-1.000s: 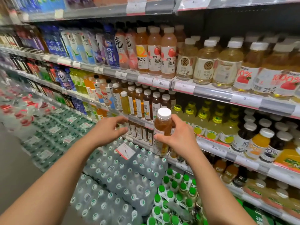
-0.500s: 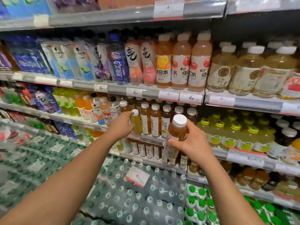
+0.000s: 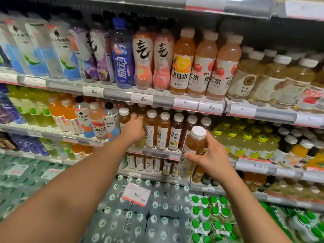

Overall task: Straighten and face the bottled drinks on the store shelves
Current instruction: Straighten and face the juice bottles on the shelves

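My right hand [image 3: 210, 156] grips an amber bottle with a white cap [image 3: 192, 148], tilted slightly and held in front of the middle shelf [image 3: 157, 151]. My left hand [image 3: 134, 129] reaches into the row of amber white-capped bottles [image 3: 164, 132] on that shelf and covers a yellowish bottle [image 3: 141, 120] in the row; whether the fingers close on it is hidden. The upper shelf [image 3: 157, 100] carries taller bottles, among them orange and cherry labelled ones [image 3: 201, 67].
Price tags line each shelf edge. Shrink-wrapped water packs [image 3: 143, 216] with a 9-yuan tag [image 3: 136, 194] and green-capped bottles [image 3: 210, 216] are stacked below. Yellow-green drinks [image 3: 245, 142] fill the shelf to the right, orange and clear bottles [image 3: 82, 118] to the left.
My left hand has moved right and deeper into the amber bottle row. The view has moved closer to the shelves. My right hand still holds the amber bottle, now a little lower.
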